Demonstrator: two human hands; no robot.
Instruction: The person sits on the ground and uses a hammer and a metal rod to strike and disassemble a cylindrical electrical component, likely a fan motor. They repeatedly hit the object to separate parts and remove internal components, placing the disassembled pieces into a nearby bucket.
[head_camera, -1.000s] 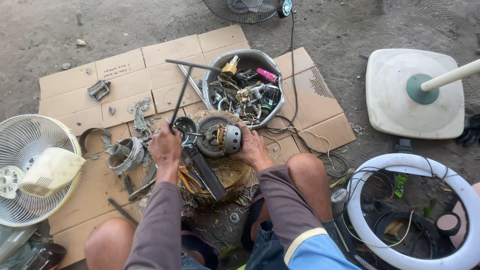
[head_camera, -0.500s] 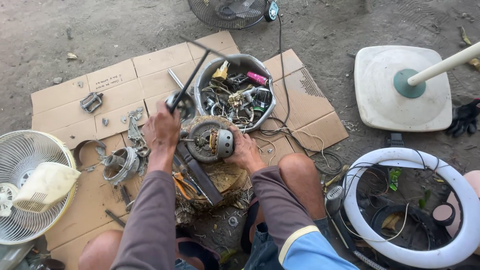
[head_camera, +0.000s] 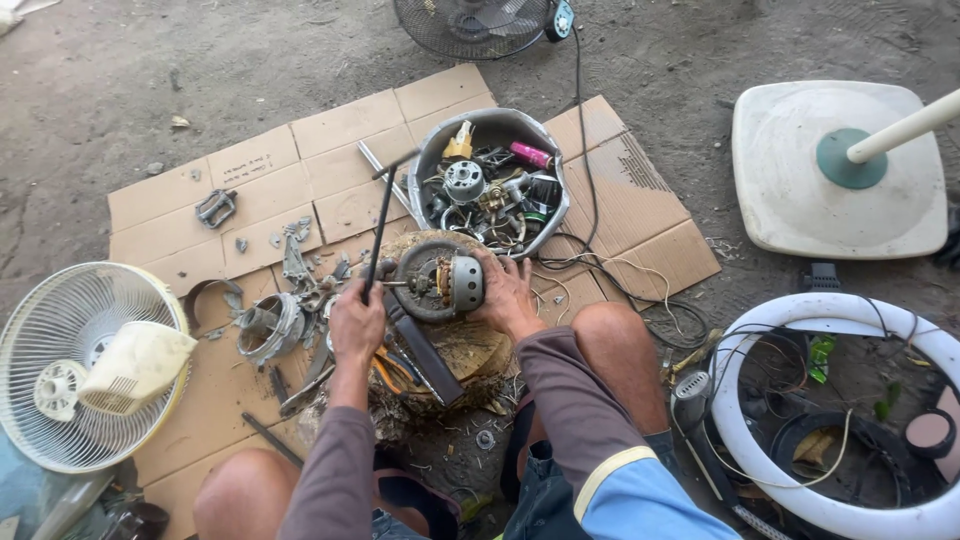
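A round fan motor (head_camera: 430, 280) with copper windings lies on a wooden stump (head_camera: 465, 350) between my knees. My right hand (head_camera: 505, 292) grips the motor's right side, at its grey end cap. My left hand (head_camera: 357, 325) holds a long dark T-handled tool (head_camera: 381, 222), whose shaft rises up and away toward the metal bowl. The tool's lower end sits by the motor's left edge. A flat dark bar (head_camera: 425, 350) lies across the stump below the motor.
A dented metal bowl (head_camera: 432, 150) of small parts stands behind the stump on flattened cardboard (head_camera: 260, 170). Loose metal pieces (head_camera: 290, 290) lie left. A white fan guard (head_camera: 85, 365) sits far left, a white fan base (head_camera: 835, 170) right, a white ring with cables (head_camera: 830, 400) lower right.
My left hand has swung the T-handled tool from leaning right over the bowl to a steeper angle, and moved lower beside the motor. My right hand stays on the motor.
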